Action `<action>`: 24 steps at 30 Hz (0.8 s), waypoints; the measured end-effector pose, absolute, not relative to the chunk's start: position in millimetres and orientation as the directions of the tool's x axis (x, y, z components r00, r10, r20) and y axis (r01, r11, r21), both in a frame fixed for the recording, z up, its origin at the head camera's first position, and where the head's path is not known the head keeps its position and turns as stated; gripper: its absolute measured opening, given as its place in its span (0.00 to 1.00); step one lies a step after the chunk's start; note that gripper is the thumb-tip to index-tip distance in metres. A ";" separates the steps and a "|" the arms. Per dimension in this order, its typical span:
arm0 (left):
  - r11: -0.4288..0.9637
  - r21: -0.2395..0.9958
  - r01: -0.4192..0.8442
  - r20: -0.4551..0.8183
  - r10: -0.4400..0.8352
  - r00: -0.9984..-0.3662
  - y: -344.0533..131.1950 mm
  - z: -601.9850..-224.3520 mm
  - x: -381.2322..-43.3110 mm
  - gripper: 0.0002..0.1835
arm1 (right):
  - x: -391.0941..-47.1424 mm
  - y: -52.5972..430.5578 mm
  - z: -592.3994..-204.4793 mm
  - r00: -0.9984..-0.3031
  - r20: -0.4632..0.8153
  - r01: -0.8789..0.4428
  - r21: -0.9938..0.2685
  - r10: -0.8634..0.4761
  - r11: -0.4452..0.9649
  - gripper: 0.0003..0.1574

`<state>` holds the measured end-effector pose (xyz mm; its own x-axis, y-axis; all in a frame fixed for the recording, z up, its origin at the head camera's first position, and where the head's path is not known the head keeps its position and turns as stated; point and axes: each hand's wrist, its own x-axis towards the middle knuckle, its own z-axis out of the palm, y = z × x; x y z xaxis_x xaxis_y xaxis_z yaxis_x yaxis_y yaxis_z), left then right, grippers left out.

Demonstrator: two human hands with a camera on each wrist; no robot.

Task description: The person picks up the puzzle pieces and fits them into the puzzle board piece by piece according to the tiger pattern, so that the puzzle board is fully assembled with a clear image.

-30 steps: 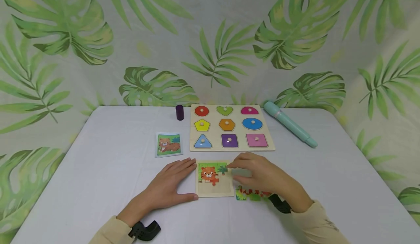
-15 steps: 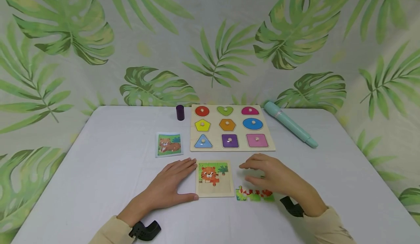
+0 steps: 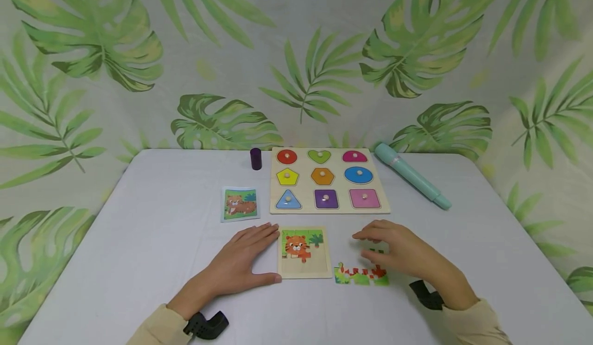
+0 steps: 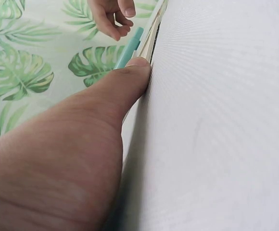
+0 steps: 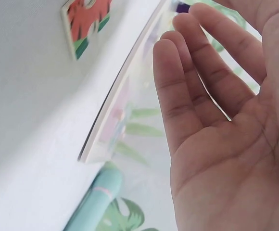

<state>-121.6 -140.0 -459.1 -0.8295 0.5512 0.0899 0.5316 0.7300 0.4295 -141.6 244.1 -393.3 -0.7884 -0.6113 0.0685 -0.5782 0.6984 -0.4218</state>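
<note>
My left hand (image 3: 238,260) lies flat on the table, fingertips and thumb at the left edge of a small wooden puzzle tray (image 3: 289,271). Across the tray's upper part sit joined jigsaw pieces (image 3: 295,243) showing a tiger's face, grass and a blue-green plant; bare wood shows below them. Right of the tray is a cluster of loose jigsaw pieces (image 3: 361,278), partly hidden by my right hand (image 3: 403,249). That hand hovers with fingers loosely bent, and its palm is bare in the right wrist view, where one orange-and-green jigsaw piece (image 5: 85,24) lies on the table.
Behind the tray lies a wooden shape board (image 3: 301,183) with knobbed coloured shapes. To its left are a tiger picture card (image 3: 240,204) and an upright dark purple cylinder (image 3: 256,159). A teal pen-like stick (image 3: 412,176) lies at right. A leaf-print cloth (image 3: 222,51) hangs behind.
My right hand has drawn away from the tray's upper right corner, moving right over the loose pieces and uncovering more of them. The left hand stays in place.
</note>
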 end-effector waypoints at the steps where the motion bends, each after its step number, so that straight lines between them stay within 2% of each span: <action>1: 0.729 0.430 0.533 0.090 0.552 -0.829 -140.0 -459.0 -121.6 0.52 | -141.3 246.0 -393.5 -0.791 0.064 -0.574 -0.423 -0.608 0.701 0.22; 14: 0.727 0.429 0.536 0.091 0.556 -0.827 -140.9 -457.0 -120.9 0.52 | -140.9 271.0 -397.7 -0.824 0.002 -0.508 -0.447 -0.567 0.736 0.22; 24: 0.730 0.433 0.529 0.078 0.555 -0.828 -140.8 -457.7 -121.0 0.52 | -138.0 283.0 -406.8 -0.817 -0.028 -0.494 -0.482 -0.576 0.724 0.21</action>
<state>-121.0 -140.8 -457.7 -0.8285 0.5546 0.0782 0.5294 0.7298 0.4326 -138.0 283.0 -406.8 -0.8166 -0.5765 -0.0281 -0.4941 0.7235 -0.4820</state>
